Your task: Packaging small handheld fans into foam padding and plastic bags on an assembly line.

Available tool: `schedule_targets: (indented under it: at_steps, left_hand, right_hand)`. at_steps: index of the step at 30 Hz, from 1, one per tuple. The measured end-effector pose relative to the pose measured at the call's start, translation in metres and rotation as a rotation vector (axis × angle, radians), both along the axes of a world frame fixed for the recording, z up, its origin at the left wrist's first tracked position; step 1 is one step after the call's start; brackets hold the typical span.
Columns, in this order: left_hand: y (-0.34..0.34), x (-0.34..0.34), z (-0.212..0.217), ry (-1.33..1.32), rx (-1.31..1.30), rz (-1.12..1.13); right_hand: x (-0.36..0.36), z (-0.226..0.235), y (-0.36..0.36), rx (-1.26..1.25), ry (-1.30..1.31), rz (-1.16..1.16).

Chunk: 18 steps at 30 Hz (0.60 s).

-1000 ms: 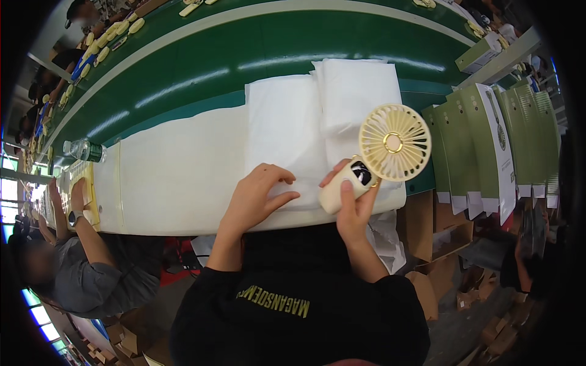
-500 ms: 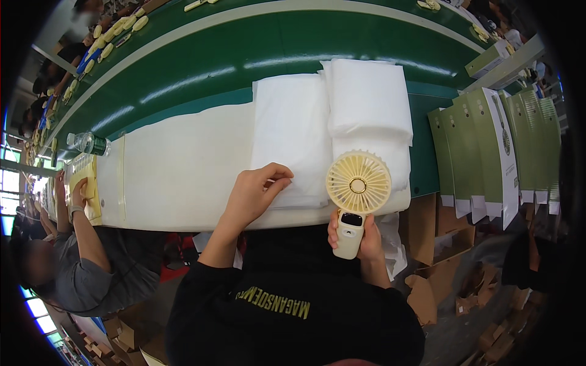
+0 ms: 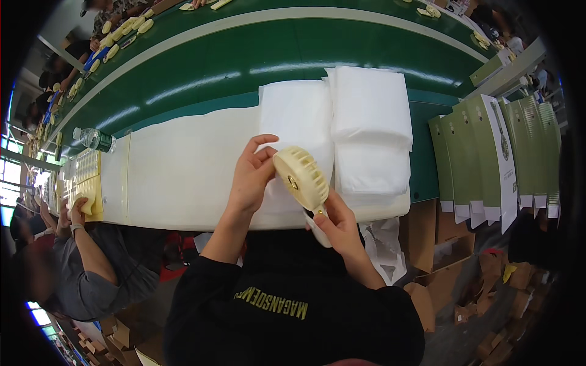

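Note:
My right hand [image 3: 343,227] grips a cream handheld fan [image 3: 303,177] by its handle. The fan is tilted and turned so that its ribbed side shows. To the left of the fan head, my left hand [image 3: 251,177] has its fingers apart and loosely bent, the fingertips at the head's rim; whether they touch it I cannot tell. Behind the fan lie two stacks of thin white sheets or bags: a left stack [image 3: 294,110] and a thicker right stack [image 3: 371,100].
A cream mat [image 3: 183,165] covers the bench before a green conveyor belt [image 3: 274,46]. Green boxes [image 3: 470,152] stand at the right, above an open brown carton [image 3: 421,244]. At the left are a plastic bottle [image 3: 97,139] and a co-worker's hand [image 3: 79,210] on yellow sheets.
My right hand has brought the fan left and turned it from face-on to nearly edge-on. My left hand has lifted off the white stack and moved up to the fan head.

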<state>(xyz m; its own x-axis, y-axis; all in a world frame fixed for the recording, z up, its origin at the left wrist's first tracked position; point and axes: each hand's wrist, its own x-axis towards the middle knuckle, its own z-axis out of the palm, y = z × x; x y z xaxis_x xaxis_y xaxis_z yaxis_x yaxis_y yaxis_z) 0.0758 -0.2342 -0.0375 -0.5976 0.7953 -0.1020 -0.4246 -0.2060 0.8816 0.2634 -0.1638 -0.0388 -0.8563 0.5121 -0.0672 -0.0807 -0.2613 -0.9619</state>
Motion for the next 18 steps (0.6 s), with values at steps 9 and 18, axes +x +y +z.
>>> schedule_targets:
  at_steps: [9,18]
  left_hand:
    - [-0.026,0.039,0.005,1.182,0.520,0.401]
    - [-0.002,0.098,-0.019,0.178,0.134,-0.167]
  right_hand:
    - [-0.007,0.038,0.012,1.171,-0.197,-0.242]
    - [-0.010,0.033,0.016,0.518,-0.094,-0.494]
